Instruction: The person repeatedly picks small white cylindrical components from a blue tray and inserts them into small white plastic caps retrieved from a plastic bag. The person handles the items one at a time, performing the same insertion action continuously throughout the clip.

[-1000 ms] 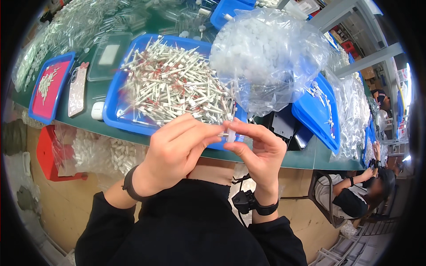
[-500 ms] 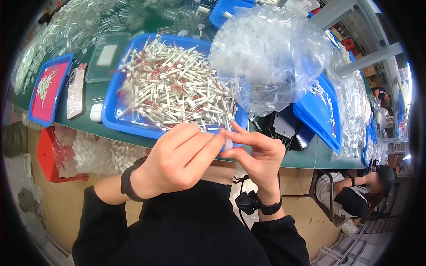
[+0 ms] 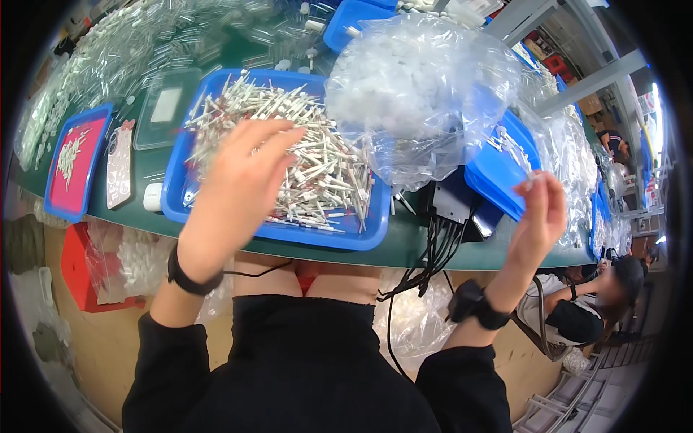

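My left hand point(image 3: 242, 180) hovers over a blue tray point(image 3: 173, 195), blurred, its fingers apart with nothing seen in them. Below it lies a heap of thin white sticks point(image 3: 325, 166), some with reddish parts. Off to the right, my right hand point(image 3: 543, 213) is raised at the near side of a tilted blue tray point(image 3: 498, 184). Its thumb and fingertips pinch a small whitish piece point(image 3: 533, 178), too blurred to name. A few white sticks point(image 3: 509, 148) lie in that tilted tray.
A clear bag point(image 3: 426, 94) of white pieces sits between the trays, above black cables point(image 3: 440, 245). Left are a phone point(image 3: 120, 162), a white case point(image 3: 153, 196), a clear plastic box point(image 3: 167, 108) and a pink-lined tray point(image 3: 86, 166). Another person point(image 3: 577, 307) sits at right.
My hands, together in front of the heap before, have parted. The left has moved up and left over the sticks; the right has swung right to the tilted tray.
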Available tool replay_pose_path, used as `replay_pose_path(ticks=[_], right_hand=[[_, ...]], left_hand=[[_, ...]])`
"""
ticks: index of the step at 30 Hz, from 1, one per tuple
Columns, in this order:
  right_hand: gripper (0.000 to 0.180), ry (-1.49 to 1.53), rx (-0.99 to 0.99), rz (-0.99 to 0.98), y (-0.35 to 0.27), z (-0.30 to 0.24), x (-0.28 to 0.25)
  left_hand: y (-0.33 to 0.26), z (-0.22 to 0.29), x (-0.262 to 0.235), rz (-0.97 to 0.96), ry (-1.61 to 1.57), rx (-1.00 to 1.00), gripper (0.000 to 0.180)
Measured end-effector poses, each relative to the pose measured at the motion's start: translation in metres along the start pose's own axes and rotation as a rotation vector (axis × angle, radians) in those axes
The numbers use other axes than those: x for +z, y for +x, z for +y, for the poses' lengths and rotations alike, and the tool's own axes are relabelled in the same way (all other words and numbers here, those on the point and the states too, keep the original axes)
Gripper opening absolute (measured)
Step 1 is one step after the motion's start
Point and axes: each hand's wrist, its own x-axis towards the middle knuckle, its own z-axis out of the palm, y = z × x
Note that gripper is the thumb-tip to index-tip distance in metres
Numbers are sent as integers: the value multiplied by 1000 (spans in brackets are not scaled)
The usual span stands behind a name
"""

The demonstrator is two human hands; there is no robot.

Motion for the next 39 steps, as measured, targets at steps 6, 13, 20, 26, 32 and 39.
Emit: replay_pose_path(ticks=[6, 13, 20, 26, 32, 39], right_hand=[[22, -831, 134, -42, 56, 48, -42], [14, -564, -416, 11, 35, -25, 44], [17, -1276, -123, -808, 80, 61, 155], [18, -1356, -12, -842, 94, 103, 163], [21, -1459, -147, -758, 87, 76, 156], [29, -170, -54, -516, 10, -38, 131]], left_hand=[[4, -12, 11, -204, 140, -103, 19], [-2, -9, 11, -129, -46, -238, 14], [-4, -6, 0, -175, -218, -231, 19], [-6, -13, -25, -276, -1589, -718, 38], [-16, -2, -22, -323, -1649, -564, 41], [-22, 5, -21, -255, -1188, -317, 18]])
